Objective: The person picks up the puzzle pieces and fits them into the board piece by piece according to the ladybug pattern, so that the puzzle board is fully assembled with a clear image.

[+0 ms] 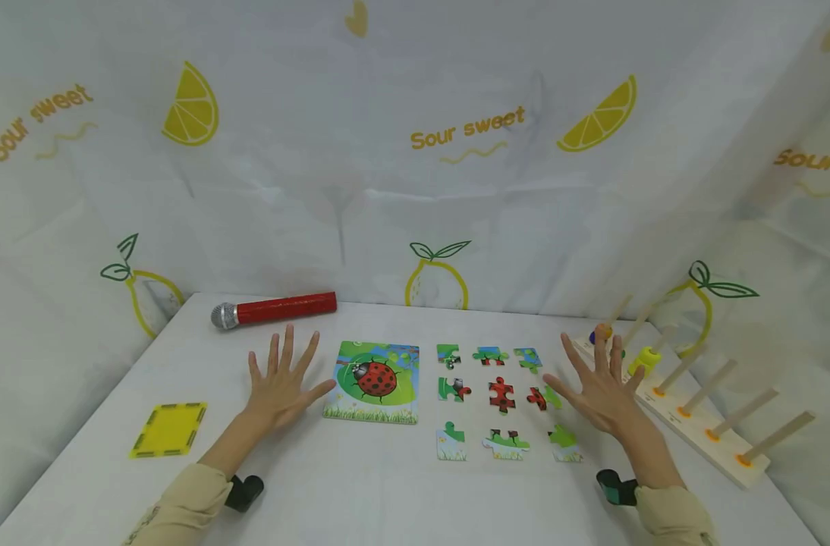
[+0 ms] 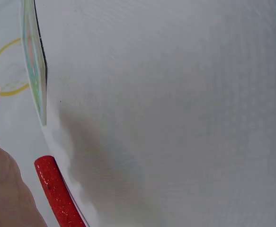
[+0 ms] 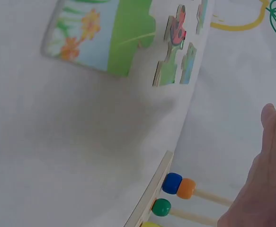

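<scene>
- Head view: nine jigsaw pieces point(image 1: 501, 396), set apart in three rows of three, lie between the two hands, nearer the right one; their prints show red, green and blue bits of a picture.
- Just beside the left thumb, toward the right hand, lies the ladybug board point(image 1: 376, 379) (a red ladybug with black spots, on green).
- The left hand point(image 1: 277, 390) is spread wide, fingers straight, with hold of nothing.
- The right hand point(image 1: 602, 390) is spread just as wide and grasps nothing; its thumb tip comes near the right-hand column of pieces, though I cannot tell whether it touches one.
- Outward of the right hand, the wooden peg rack point(image 1: 696, 425) runs at a slant, yellow beads point(image 1: 644, 361) near that hand's little finger; the right wrist view also shows a blue bead point(image 3: 172, 183), an orange bead point(image 3: 186, 188) and a green bead point(image 3: 161, 207).
- Beyond the left fingertips lies a red microphone point(image 1: 285, 308) with a silver head.
- Outward of the left wrist is a yellow square point(image 1: 169, 430).
- Past both hands hangs a white lemon-print backdrop point(image 1: 285, 227).
</scene>
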Action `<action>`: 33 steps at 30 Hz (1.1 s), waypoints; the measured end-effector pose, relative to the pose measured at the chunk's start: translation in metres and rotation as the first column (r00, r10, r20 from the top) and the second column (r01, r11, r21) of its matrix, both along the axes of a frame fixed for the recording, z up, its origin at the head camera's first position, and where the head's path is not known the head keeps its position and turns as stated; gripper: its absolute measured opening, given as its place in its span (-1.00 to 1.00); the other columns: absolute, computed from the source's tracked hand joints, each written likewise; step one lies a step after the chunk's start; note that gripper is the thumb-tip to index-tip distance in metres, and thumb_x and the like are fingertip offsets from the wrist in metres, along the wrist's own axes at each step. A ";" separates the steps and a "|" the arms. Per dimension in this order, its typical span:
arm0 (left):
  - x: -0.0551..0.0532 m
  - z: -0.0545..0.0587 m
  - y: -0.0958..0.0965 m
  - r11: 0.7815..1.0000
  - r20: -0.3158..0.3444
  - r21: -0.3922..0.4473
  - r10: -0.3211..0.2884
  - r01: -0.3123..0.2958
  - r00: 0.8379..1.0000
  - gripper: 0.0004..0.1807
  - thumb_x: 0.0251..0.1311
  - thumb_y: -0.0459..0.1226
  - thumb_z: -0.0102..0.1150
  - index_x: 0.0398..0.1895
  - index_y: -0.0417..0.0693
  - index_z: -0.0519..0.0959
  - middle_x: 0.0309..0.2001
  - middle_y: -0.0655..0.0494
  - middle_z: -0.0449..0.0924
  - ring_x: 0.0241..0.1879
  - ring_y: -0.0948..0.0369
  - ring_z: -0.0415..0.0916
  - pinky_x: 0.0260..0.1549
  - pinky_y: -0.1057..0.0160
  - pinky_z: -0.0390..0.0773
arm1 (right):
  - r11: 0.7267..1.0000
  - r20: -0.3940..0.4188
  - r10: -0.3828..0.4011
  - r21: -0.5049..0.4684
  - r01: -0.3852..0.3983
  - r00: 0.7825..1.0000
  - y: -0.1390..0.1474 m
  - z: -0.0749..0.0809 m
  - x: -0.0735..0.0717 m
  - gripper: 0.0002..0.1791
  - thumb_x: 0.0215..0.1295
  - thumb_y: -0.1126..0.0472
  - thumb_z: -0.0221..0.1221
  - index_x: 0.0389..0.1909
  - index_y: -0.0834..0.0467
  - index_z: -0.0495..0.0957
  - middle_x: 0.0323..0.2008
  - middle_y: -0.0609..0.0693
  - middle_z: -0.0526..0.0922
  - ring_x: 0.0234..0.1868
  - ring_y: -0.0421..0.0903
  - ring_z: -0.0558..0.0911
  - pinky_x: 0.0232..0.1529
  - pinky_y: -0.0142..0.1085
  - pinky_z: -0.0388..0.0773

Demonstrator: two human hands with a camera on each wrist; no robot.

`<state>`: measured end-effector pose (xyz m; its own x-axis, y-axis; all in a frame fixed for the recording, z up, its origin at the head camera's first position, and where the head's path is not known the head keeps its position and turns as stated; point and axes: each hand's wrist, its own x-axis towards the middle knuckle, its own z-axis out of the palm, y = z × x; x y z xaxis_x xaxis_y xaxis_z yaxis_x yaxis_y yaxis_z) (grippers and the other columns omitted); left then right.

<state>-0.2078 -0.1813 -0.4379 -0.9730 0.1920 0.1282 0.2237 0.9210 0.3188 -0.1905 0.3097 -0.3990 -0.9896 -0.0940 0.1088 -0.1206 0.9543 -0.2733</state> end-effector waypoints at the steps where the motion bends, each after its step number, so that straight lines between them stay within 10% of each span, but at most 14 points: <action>1: 0.000 0.000 0.000 1.000 -0.003 0.013 -0.007 0.007 1.000 -0.04 0.21 0.28 -0.08 0.54 0.14 -0.18 0.50 -0.20 -0.53 0.45 -0.21 -0.57 0.21 -0.42 -0.57 | 1.000 0.007 0.008 -0.008 -0.008 1.000 -0.002 0.001 -0.003 -0.07 0.31 -0.38 -0.12 0.53 -0.06 -0.27 0.40 0.16 -0.76 0.36 0.28 -0.69 0.01 0.58 -0.57; 18: -0.006 0.009 0.001 0.956 0.073 0.189 -0.240 0.223 0.968 -0.24 0.12 -0.05 0.32 0.35 -0.19 0.34 0.41 -0.38 0.04 0.40 -0.37 -0.21 0.21 -0.45 -0.02 | 0.963 0.079 0.178 -0.217 -0.157 0.981 -0.036 -0.003 -0.057 -0.10 0.32 -0.27 -0.02 0.49 0.18 -0.02 0.46 0.38 -0.39 0.40 0.33 -0.56 0.22 0.46 -0.42; 29: -0.007 0.006 0.000 0.926 0.124 0.172 -0.359 0.336 0.925 -0.40 0.04 -0.17 0.40 0.15 -0.25 0.53 0.27 -0.26 0.37 0.32 -0.21 0.21 0.24 -0.21 0.24 | 0.884 0.038 0.267 -0.409 -0.228 0.963 -0.056 -0.009 -0.084 -0.27 0.23 0.03 0.25 0.37 0.23 0.28 0.48 0.30 -0.17 0.45 0.36 -0.21 0.27 0.42 -0.18; 33: -0.006 0.006 0.000 0.927 0.119 0.141 -0.365 0.348 0.924 -0.45 0.04 -0.16 0.40 0.09 -0.25 0.57 0.24 -0.22 0.42 0.28 -0.18 0.28 0.21 -0.20 0.29 | 0.803 0.050 0.333 -0.539 -0.255 0.942 -0.066 -0.011 -0.090 -0.34 0.23 0.23 0.27 0.29 0.38 0.31 0.44 0.37 -0.04 0.42 0.36 -0.04 0.33 0.24 0.05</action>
